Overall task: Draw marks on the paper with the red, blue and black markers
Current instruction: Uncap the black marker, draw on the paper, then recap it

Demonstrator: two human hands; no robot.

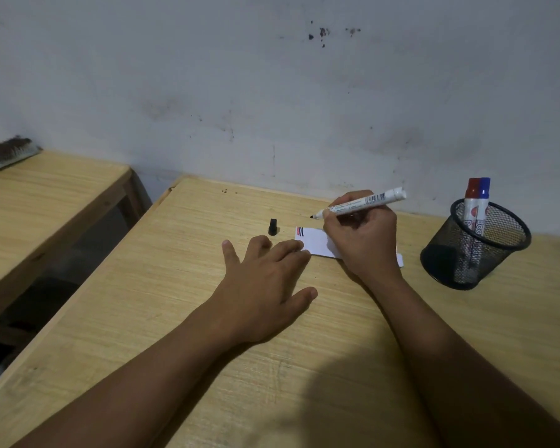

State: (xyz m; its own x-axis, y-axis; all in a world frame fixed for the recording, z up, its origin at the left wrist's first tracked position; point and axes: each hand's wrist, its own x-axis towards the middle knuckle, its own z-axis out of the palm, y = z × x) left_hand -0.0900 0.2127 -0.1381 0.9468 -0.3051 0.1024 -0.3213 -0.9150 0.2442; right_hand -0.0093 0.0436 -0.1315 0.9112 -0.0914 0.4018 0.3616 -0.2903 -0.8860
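Note:
A white paper strip (pixel 314 242) lies on the wooden desk (pixel 181 318), with short red, blue and black lines at its left end. My right hand (pixel 364 240) rests over the strip and grips the uncapped black marker (pixel 362 203), its tip lifted just above the paper's upper left. My left hand (pixel 265 279) lies flat with fingers spread, fingertips on the strip's left lower corner. The black cap (pixel 273 227) stands on the desk left of the paper. The red marker (pixel 472 202) and blue marker (pixel 483 202) stand capped in the mesh cup (pixel 474 250).
The black mesh cup sits at the right, close to my right wrist. The wall runs right behind the desk. A second wooden table (pixel 46 202) stands to the left across a gap, with a notebook-like object (pixel 7 153) on its far corner.

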